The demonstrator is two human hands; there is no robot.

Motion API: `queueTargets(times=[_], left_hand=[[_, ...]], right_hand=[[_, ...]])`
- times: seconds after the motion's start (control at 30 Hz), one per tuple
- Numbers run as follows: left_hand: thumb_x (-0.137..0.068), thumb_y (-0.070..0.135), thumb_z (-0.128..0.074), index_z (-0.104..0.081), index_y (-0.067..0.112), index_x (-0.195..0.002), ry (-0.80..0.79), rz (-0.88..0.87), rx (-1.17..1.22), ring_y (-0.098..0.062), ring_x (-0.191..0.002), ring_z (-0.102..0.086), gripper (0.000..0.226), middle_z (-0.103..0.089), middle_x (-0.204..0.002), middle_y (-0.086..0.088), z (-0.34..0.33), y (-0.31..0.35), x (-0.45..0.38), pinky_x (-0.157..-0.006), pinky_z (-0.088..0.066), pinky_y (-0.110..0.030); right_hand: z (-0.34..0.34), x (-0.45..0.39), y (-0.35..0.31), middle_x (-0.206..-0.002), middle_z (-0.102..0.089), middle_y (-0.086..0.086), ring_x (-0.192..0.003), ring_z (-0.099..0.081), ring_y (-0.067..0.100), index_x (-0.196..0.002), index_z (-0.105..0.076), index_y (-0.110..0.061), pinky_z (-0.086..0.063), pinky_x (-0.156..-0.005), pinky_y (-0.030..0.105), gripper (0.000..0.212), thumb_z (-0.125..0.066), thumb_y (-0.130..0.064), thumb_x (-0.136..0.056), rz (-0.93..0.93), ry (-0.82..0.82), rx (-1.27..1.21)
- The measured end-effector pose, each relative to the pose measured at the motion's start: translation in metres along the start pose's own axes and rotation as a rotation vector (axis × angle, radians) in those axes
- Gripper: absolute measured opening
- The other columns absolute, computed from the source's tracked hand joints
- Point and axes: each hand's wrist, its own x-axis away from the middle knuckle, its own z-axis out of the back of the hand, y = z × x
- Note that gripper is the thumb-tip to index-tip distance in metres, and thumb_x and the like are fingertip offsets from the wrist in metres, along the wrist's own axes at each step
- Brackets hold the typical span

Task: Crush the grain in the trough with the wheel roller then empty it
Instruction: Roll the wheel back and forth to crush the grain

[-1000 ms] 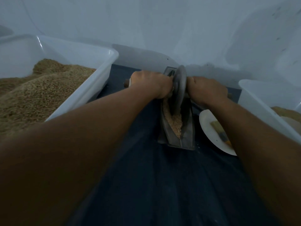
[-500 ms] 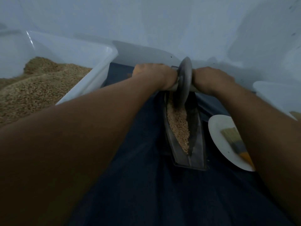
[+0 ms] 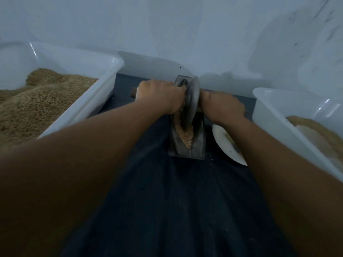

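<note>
While the left hand [image 3: 161,95] and right hand [image 3: 221,106] each grip the wheel roller's [image 3: 192,101] axle, tan grain [image 3: 185,135] lies in the dark trough [image 3: 199,143] — the wheel nearer its far end than a half-second ago.

a pale bluish-white wall [image 3: 167,25] fills the upper part of the view, marked by soft shadows and a few dark scuffs at the upper right. below it a dark navy cloth [image 3: 167,201] covers the work surface, dusted with small pale specks. the light is dim and cool.
</note>
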Motion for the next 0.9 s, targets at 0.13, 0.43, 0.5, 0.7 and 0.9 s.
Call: queueTargets(times=[0.13,0.43,0.5,0.7,0.9], left_hand=[[-0.098,0.038,-0.025,-0.059,0.019,-0.107,-0.067,0.063,0.024,-0.035,-0.091,-0.057,0.039,-0.061,-0.1,-0.007,0.004,-0.002,0.012,-0.072,-0.033,-0.044],[-0.096,0.039,-0.025,-0.052,0.024,-0.087,-0.07,0.062,0.001,-0.034,-0.092,-0.055,0.032,-0.063,-0.113,-0.009,0.003,0.001,0.005,-0.072,-0.033,-0.043],[-0.095,0.039,-0.029,-0.043,0.023,-0.076,-0.067,0.044,-0.009,-0.033,-0.095,-0.057,0.029,-0.064,-0.112,-0.008,0.003,0.001,-0.003,-0.072,-0.033,-0.043],[-0.085,0.044,-0.039,-0.059,0.031,-0.098,-0.223,0.051,0.049,-0.032,-0.106,-0.056,0.028,-0.062,-0.126,-0.005,0.004,-0.006,-0.03,-0.077,-0.033,-0.042],[-0.091,0.041,-0.04,-0.06,0.026,-0.12,-0.253,0.098,0.104,-0.034,-0.122,-0.052,0.038,-0.055,-0.139,-0.008,0.005,-0.009,-0.054,-0.085,-0.034,-0.044]], right_hand=[[0.003,0.011,-0.007,-0.084,-0.05,0.003,-0.075,-0.047,0.026,-0.085,-0.056,-0.021,-0.032,-0.067,0.035,0.047,-0.019,-0.045,-0.101,0.054,0.061,0.131],[-0.004,0.004,-0.002,-0.081,-0.048,0.003,-0.073,-0.044,0.025,-0.086,-0.06,-0.023,-0.031,-0.068,0.035,0.052,-0.018,-0.05,-0.098,-0.042,0.093,0.057],[-0.007,-0.003,0.0,-0.088,-0.054,0.006,-0.077,-0.047,0.026,-0.089,-0.061,-0.023,-0.031,-0.069,0.036,0.051,-0.018,-0.049,-0.099,-0.041,0.083,0.053],[-0.009,-0.038,0.005,-0.122,-0.06,0.013,-0.104,-0.056,0.036,-0.108,-0.06,-0.021,-0.032,-0.072,0.041,0.047,-0.021,-0.045,-0.1,0.06,0.024,0.128],[-0.009,-0.074,0.009,-0.128,-0.057,0.017,-0.108,-0.056,0.039,-0.114,-0.056,-0.018,-0.038,-0.078,0.041,0.048,-0.021,-0.044,-0.096,0.134,-0.094,0.171]])
